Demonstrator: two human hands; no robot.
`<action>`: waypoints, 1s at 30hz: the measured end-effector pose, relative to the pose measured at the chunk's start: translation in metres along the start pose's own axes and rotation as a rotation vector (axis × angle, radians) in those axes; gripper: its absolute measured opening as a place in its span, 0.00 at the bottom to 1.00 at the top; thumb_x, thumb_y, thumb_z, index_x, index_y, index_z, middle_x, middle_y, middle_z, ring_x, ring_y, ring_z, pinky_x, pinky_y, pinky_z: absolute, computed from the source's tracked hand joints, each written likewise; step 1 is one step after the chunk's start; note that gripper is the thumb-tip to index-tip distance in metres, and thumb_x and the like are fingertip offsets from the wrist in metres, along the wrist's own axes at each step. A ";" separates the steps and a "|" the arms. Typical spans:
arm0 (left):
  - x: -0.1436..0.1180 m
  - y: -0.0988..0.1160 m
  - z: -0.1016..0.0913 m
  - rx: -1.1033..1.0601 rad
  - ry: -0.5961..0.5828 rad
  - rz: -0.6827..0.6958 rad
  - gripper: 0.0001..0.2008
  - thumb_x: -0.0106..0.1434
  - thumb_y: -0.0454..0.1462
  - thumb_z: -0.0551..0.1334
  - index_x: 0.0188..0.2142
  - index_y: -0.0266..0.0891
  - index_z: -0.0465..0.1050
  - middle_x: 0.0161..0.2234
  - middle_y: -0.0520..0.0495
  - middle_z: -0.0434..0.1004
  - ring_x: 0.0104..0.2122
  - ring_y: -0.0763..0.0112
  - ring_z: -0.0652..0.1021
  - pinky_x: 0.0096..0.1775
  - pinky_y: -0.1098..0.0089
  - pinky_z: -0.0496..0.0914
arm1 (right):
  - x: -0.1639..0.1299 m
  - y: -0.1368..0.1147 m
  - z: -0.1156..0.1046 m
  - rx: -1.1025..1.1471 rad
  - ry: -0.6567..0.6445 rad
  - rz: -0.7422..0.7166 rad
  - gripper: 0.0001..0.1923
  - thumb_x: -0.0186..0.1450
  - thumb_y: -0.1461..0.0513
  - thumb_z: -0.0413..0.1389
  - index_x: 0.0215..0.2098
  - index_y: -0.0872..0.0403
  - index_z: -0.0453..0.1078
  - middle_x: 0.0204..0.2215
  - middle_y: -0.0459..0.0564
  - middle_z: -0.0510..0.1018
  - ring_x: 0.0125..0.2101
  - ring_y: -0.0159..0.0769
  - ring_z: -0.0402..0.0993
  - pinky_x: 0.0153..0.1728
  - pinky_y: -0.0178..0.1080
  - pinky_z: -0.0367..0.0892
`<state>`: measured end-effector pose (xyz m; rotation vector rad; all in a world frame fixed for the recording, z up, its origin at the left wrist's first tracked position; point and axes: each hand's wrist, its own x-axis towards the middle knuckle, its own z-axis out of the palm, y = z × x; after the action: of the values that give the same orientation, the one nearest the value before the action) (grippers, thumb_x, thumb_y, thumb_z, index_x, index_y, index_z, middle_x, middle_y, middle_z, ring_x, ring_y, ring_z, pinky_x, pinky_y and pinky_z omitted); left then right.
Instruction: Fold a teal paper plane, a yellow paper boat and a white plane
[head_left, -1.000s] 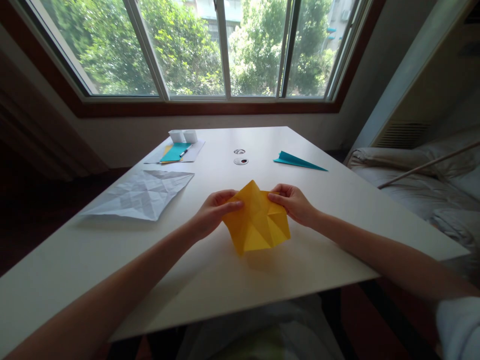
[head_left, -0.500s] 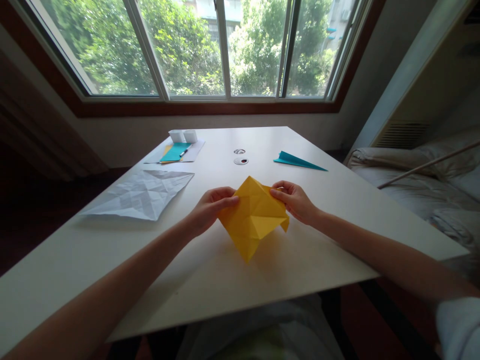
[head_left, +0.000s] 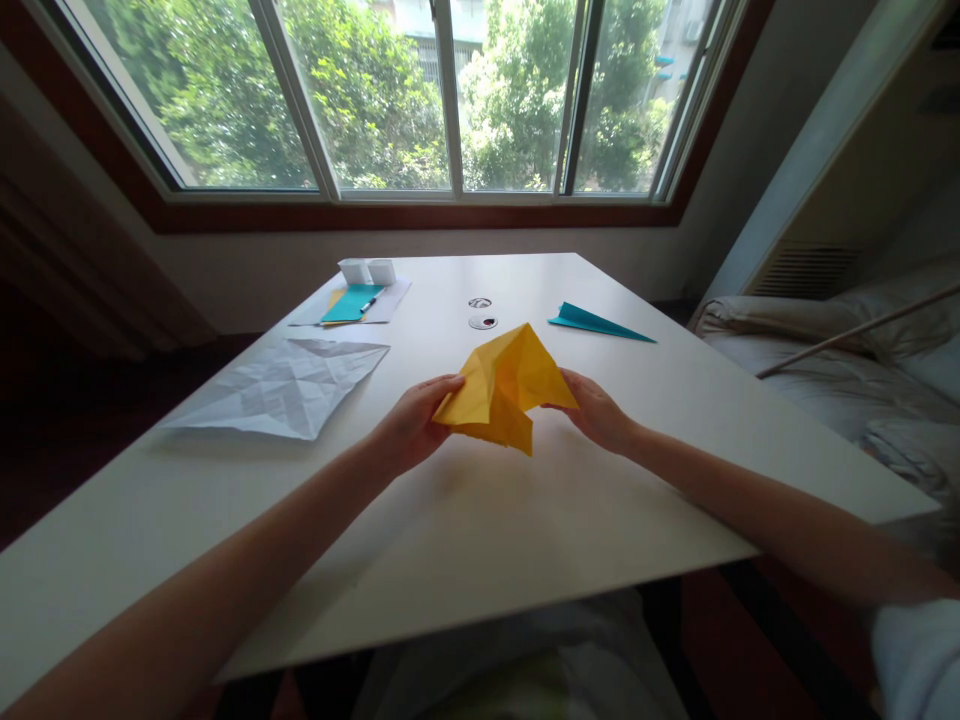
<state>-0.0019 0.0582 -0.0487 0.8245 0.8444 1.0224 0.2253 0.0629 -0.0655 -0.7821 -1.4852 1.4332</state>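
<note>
Both forearms reach in from the near edge of the table (head_left: 225, 520) and meet at a creased yellow paper (head_left: 506, 390), held up over the middle of the tabletop, its lower tip close to the surface; contact there cannot be told. Left hand (head_left: 411, 425): palm turned inward, wrist straight, fingers curled together and pinched on the paper's left corner, thumb on top. Right hand (head_left: 596, 410): mostly behind the paper's right flap, back of hand facing up and outward, fingers closed on the right edge; fingertips hidden by the sheet. The paper is buckled into a tent shape, peak pointing away toward the window (head_left: 450, 95), one fold hanging down between the hands.

Left of the hands, apart from them, a white creased sheet (head_left: 285, 388) lies flat. Further back left, a teal sheet (head_left: 349, 303) on white paper, with two small white boxes (head_left: 367, 271) just behind it. Far right, a teal folded piece (head_left: 596, 322). Two small round objects (head_left: 481, 312) sit just beyond the yellow peak.
</note>
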 end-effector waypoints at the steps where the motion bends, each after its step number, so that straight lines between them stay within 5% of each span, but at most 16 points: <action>1: 0.001 0.000 0.000 0.002 0.024 -0.015 0.07 0.53 0.35 0.63 0.31 0.33 0.74 0.29 0.44 0.76 0.25 0.70 0.75 0.26 0.74 0.70 | 0.000 0.000 0.000 -0.011 -0.009 -0.014 0.23 0.60 0.43 0.48 0.37 0.50 0.71 0.38 0.49 0.75 0.41 0.38 0.70 0.41 0.40 0.65; 4: 0.001 0.000 0.000 0.006 0.090 -0.025 0.05 0.52 0.33 0.64 0.30 0.32 0.73 0.27 0.44 0.76 0.25 0.70 0.75 0.25 0.74 0.70 | -0.001 0.000 0.000 -0.047 -0.022 -0.061 0.29 0.61 0.41 0.42 0.37 0.52 0.73 0.37 0.51 0.75 0.40 0.39 0.70 0.41 0.41 0.64; 10: 0.001 -0.002 0.002 0.016 0.098 -0.016 0.06 0.54 0.30 0.62 0.33 0.31 0.70 0.29 0.44 0.75 0.27 0.70 0.76 0.27 0.74 0.72 | -0.001 -0.001 0.001 -0.223 -0.009 -0.121 0.17 0.59 0.50 0.54 0.37 0.53 0.72 0.34 0.48 0.75 0.33 0.34 0.70 0.35 0.37 0.65; 15: -0.002 -0.003 0.002 0.027 0.129 -0.017 0.13 0.53 0.27 0.63 0.39 0.34 0.66 0.31 0.46 0.76 0.27 0.72 0.77 0.27 0.75 0.73 | -0.002 0.001 0.003 -0.316 -0.050 -0.128 0.15 0.60 0.52 0.54 0.39 0.53 0.71 0.37 0.49 0.75 0.36 0.35 0.70 0.36 0.37 0.67; 23: -0.005 -0.003 0.000 0.141 -0.151 -0.113 0.15 0.54 0.34 0.66 0.41 0.34 0.68 0.38 0.41 0.76 0.34 0.66 0.78 0.35 0.70 0.73 | -0.004 0.001 0.002 -0.463 -0.178 -0.196 0.12 0.61 0.55 0.53 0.38 0.52 0.73 0.43 0.52 0.70 0.42 0.37 0.69 0.43 0.41 0.66; 30: -0.006 -0.005 -0.001 0.233 -0.100 -0.035 0.16 0.53 0.38 0.67 0.40 0.37 0.68 0.36 0.44 0.75 0.33 0.68 0.77 0.32 0.74 0.71 | -0.005 0.005 0.001 -0.582 -0.218 -0.228 0.11 0.61 0.55 0.54 0.38 0.50 0.73 0.48 0.53 0.67 0.48 0.38 0.65 0.48 0.43 0.64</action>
<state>-0.0030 0.0517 -0.0524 1.0459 0.9002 0.8549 0.2258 0.0591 -0.0714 -0.7789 -2.1311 0.9390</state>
